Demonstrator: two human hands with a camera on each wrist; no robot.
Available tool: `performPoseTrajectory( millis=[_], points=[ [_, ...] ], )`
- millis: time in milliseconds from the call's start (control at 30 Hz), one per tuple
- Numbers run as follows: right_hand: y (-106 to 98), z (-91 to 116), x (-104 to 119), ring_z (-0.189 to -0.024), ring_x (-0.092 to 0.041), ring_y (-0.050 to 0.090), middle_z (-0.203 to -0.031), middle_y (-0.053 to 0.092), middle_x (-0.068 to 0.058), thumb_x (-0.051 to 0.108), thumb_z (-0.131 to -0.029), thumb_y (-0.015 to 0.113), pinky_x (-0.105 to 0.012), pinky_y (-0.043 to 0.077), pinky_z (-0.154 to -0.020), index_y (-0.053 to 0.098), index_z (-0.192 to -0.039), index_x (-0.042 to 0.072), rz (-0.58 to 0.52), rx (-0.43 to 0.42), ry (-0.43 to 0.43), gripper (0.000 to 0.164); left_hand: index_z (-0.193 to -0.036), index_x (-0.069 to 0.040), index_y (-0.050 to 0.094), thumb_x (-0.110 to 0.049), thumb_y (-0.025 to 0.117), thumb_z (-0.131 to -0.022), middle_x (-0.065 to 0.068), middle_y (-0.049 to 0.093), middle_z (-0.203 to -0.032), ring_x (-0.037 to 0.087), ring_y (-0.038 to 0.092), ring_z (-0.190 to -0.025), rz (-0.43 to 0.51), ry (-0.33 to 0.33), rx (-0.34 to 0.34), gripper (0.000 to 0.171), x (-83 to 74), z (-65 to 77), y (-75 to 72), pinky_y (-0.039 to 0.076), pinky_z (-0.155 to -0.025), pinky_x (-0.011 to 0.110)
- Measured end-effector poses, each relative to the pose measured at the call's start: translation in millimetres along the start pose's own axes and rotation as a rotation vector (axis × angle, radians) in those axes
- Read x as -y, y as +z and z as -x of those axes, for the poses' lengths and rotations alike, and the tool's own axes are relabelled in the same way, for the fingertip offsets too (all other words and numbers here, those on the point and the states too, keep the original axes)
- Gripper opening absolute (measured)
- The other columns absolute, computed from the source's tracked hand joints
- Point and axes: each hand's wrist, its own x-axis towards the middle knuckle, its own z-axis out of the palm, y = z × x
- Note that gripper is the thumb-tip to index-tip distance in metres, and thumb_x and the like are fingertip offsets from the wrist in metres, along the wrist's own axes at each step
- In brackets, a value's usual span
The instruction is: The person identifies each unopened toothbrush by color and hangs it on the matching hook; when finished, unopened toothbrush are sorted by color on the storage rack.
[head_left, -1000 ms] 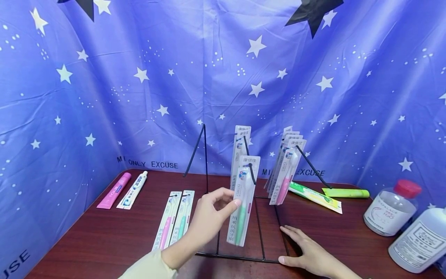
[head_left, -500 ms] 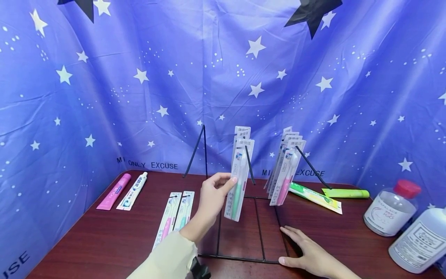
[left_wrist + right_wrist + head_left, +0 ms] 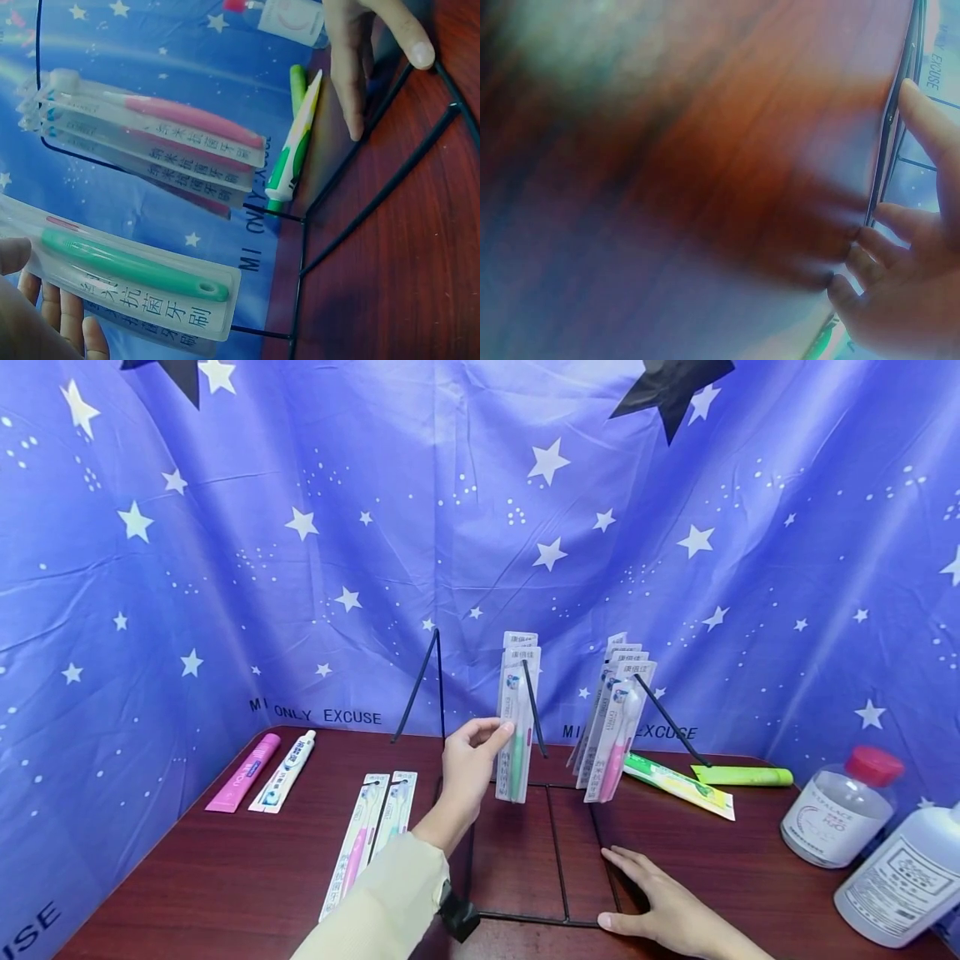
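Note:
My left hand (image 3: 467, 768) pinches the left edge of a packaged green toothbrush (image 3: 517, 764) between thumb and fingers. The pack hangs upright on the middle hook of a black wire rack (image 3: 525, 917), in front of other toothbrush packs on that hook. In the left wrist view, the green handle (image 3: 135, 266) shows through clear plastic, with the thumb at its edge. My right hand (image 3: 671, 906) rests on the rack's right base wire, fingers spread. The right wrist view shows these fingers (image 3: 881, 247) along the rack and the table. Pink toothbrush packs (image 3: 618, 735) hang on the right hook.
Two packaged toothbrushes (image 3: 356, 843) lie left of the rack, partly behind my sleeve. Toothpaste tubes lie at the far left, a pink one (image 3: 243, 772) among them. A green-and-white tube (image 3: 678, 783) lies behind the rack at right. A red-capped bottle (image 3: 840, 810) stands at the right.
My left hand has moved the green toothbrush pack away from me and up along the middle hook, up to the packs behind it. The right hand has stayed in place.

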Motion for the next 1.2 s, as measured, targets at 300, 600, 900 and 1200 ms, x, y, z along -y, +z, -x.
performPoseTrajectory(
  millis=[300, 600, 900, 1200],
  points=[
    [0.4, 0.2, -0.3, -0.12, -0.047, 0.034, -0.137, 0.032, -0.025, 0.048, -0.077, 0.066, -0.062, 0.038, -0.082, 0.036, -0.138, 0.004, -0.007, 0.003, -0.012, 0.081, -0.09, -0.008, 0.07, -0.021, 0.072, -0.078, 0.001, 0.064, -0.076, 0.014, 0.057, -0.07, -0.001, 0.023, -0.055, 0.018, 1.6, -9.3, -0.2, 0.047, -0.065, 0.03],
    [0.3, 0.4, 0.1, -0.12, -0.048, 0.034, -0.137, 0.032, -0.026, 0.048, -0.077, 0.065, -0.062, 0.037, -0.083, 0.035, -0.138, 0.003, -0.011, 0.005, -0.013, 0.081, -0.091, -0.01, 0.069, -0.021, 0.071, -0.079, 0.002, 0.065, -0.078, 0.013, 0.058, -0.073, -0.09, 0.071, -0.021, 0.017, 4.9, -11.0, -3.0, 0.049, -0.068, 0.027],
    [0.2, 0.6, -0.7, -0.12, -0.048, 0.034, -0.137, 0.031, -0.025, 0.048, -0.077, 0.065, -0.063, 0.037, -0.082, 0.035, -0.138, 0.004, -0.007, 0.004, -0.009, 0.081, -0.094, -0.01, 0.069, -0.018, 0.072, -0.077, 0.0, 0.065, -0.08, 0.011, 0.057, -0.076, -0.219, 0.09, 0.04, 0.02, 13.0, -9.9, -26.6, 0.045, -0.068, 0.027],
    [1.2, 1.2, -1.8, -0.12, -0.046, 0.035, -0.136, 0.033, -0.025, 0.047, -0.077, 0.066, -0.062, 0.038, -0.083, 0.038, -0.137, 0.004, 0.02, -0.035, -0.057, 0.08, -0.097, -0.013, 0.068, -0.017, 0.069, -0.079, 0.0, 0.068, -0.083, 0.013, 0.062, -0.081, -0.458, 0.186, 0.104, 0.019, 4.3, -4.7, -71.5, 0.046, -0.072, 0.03]
  ],
)
